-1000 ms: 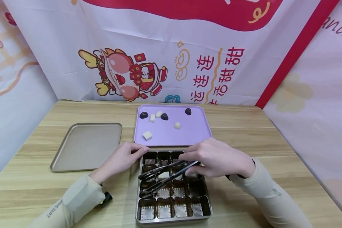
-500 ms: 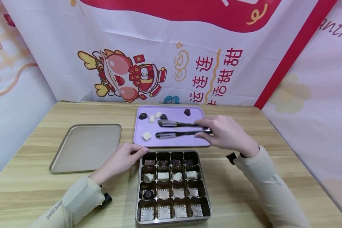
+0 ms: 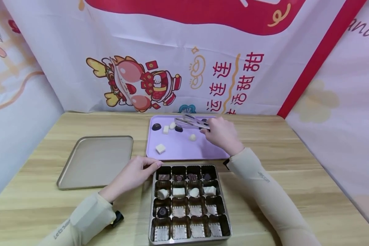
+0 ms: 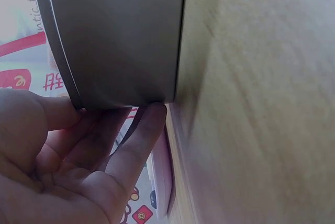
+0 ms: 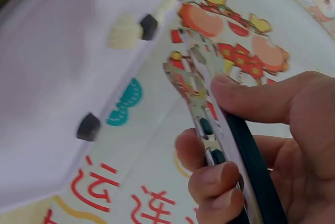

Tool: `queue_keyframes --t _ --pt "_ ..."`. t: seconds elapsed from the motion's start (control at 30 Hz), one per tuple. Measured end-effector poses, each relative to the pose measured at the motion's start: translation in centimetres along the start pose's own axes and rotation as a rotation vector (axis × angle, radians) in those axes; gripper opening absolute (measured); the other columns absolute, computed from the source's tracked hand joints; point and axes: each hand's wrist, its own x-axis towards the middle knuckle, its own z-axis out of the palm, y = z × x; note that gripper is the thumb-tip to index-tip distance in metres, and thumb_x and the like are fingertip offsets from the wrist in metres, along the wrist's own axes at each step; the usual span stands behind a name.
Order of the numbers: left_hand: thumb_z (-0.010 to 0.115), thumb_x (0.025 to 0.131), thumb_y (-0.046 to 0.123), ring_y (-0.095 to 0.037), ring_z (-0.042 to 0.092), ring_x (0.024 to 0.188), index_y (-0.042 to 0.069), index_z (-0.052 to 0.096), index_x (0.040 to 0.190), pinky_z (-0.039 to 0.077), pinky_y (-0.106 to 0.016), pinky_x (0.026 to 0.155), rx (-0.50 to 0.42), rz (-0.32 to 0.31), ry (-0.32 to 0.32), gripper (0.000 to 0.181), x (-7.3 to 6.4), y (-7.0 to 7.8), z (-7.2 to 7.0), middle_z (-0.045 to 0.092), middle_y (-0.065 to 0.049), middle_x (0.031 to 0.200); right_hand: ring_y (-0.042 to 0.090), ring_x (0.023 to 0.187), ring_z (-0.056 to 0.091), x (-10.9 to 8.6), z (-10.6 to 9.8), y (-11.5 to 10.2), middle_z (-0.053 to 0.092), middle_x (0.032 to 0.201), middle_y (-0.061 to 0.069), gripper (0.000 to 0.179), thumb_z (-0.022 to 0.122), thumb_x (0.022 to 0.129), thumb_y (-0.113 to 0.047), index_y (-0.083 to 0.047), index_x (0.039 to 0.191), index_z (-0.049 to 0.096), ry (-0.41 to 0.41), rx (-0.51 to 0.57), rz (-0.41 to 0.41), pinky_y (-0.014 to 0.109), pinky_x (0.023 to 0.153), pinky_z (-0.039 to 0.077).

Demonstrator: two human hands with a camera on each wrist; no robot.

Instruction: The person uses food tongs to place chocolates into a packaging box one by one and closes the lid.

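My right hand (image 3: pixel 222 134) grips silver-and-black tongs (image 3: pixel 192 122) over the far side of the lilac tray (image 3: pixel 178 150). In the right wrist view the tongs' tips stand slightly apart, with nothing between them. Dark chocolates (image 3: pixel 156 126) and white chocolates (image 3: pixel 160 148) lie scattered on that tray. Nearer me is a metal tin (image 3: pixel 190 241) divided into compartments. Its far row has brown chocolates (image 3: pixel 179 177), the second row white ones (image 3: pixel 179 192), and the third a dark round chocolate (image 3: pixel 163 212) at left. My left hand (image 3: pixel 137 172) holds the tin's far-left corner by thumb and fingertips.
A bronze baking tray (image 3: pixel 98 162) lies on the wooden table (image 3: pixel 283 150) at the left. Behind the table hangs a printed cloth (image 3: pixel 160 41) with red lettering and a cartoon figure.
My right hand has carried the tongs from over the tin to the far side of the lilac tray. The dark chocolate in the third row now shows. My left hand stays at the corner.
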Motion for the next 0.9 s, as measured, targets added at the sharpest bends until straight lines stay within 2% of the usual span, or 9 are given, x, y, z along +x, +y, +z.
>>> queue_keyframes --t 0.07,0.13,0.3,0.5,0.57,0.7,0.9 --pt "0.058 0.101 0.024 -0.020 0.055 0.066 0.007 0.071 0.118 0.050 -0.044 0.077 -0.007 -0.004 -0.007 0.027 0.0 0.0 0.2 0.069 -0.009 0.117 0.023 0.054 0.054 0.2 0.7 0.1 0.056 0.066 0.005 0.032 0.074 0.087 -0.039 -0.008 0.083 0.065 -0.032 -0.003 0.002 0.040 0.046 0.045" --pt "0.058 0.101 0.024 -0.016 0.052 0.064 0.007 0.071 0.118 0.050 -0.044 0.077 -0.012 -0.005 -0.009 0.028 -0.1 0.0 0.2 0.069 -0.009 0.117 0.023 0.055 0.054 0.3 1.3 0.1 0.057 0.067 0.005 0.032 0.076 0.086 -0.039 -0.010 0.080 0.064 -0.054 -0.013 0.006 0.039 0.045 0.044" --pt "0.059 0.101 0.025 -0.015 0.061 0.089 0.008 0.071 0.118 0.047 -0.046 0.091 -0.006 -0.002 0.013 0.027 -0.1 0.0 0.2 0.068 -0.010 0.118 0.025 0.061 0.055 0.6 2.4 -0.1 0.058 0.070 0.007 0.030 0.077 0.086 -0.036 -0.011 0.078 0.063 -0.057 -0.034 -0.020 0.041 0.045 0.045" --pt "0.058 0.101 0.028 -0.028 0.060 0.113 0.008 0.071 0.118 0.042 -0.052 0.100 -0.004 0.000 0.022 0.029 -0.2 -0.1 0.1 0.067 -0.011 0.119 0.026 0.062 0.056 1.0 2.8 -0.2 0.058 0.069 0.006 0.028 0.076 0.087 -0.034 -0.012 0.076 0.064 -0.053 -0.034 -0.032 0.042 0.047 0.046" --pt "0.058 0.101 0.029 -0.029 0.060 0.115 0.008 0.072 0.118 0.041 -0.053 0.100 -0.002 0.000 0.025 0.030 -0.2 -0.2 0.0 0.067 -0.012 0.119 0.025 0.063 0.057 1.0 2.7 -0.1 0.059 0.070 0.005 0.027 0.076 0.088 -0.034 -0.013 0.077 0.063 -0.062 -0.032 -0.035 0.042 0.048 0.047" --pt "0.058 0.101 0.028 -0.025 0.062 0.108 0.010 0.072 0.118 0.043 -0.051 0.099 0.006 0.003 0.019 0.029 -0.2 -0.2 0.0 0.068 -0.011 0.118 0.024 0.062 0.057 1.0 2.2 0.5 0.060 0.071 0.004 0.028 0.075 0.088 -0.034 -0.012 0.076 0.063 -0.083 -0.026 -0.035 0.041 0.050 0.047" --pt "0.058 0.101 0.027 -0.027 0.060 0.113 0.009 0.071 0.119 0.042 -0.052 0.100 0.000 0.005 0.011 0.029 -0.1 0.0 0.0 0.068 -0.010 0.119 0.022 0.059 0.054 0.7 0.3 1.3 0.057 0.067 0.003 0.029 0.073 0.089 -0.036 -0.013 0.075 0.065 -0.059 -0.001 -0.016 0.040 0.050 0.045"
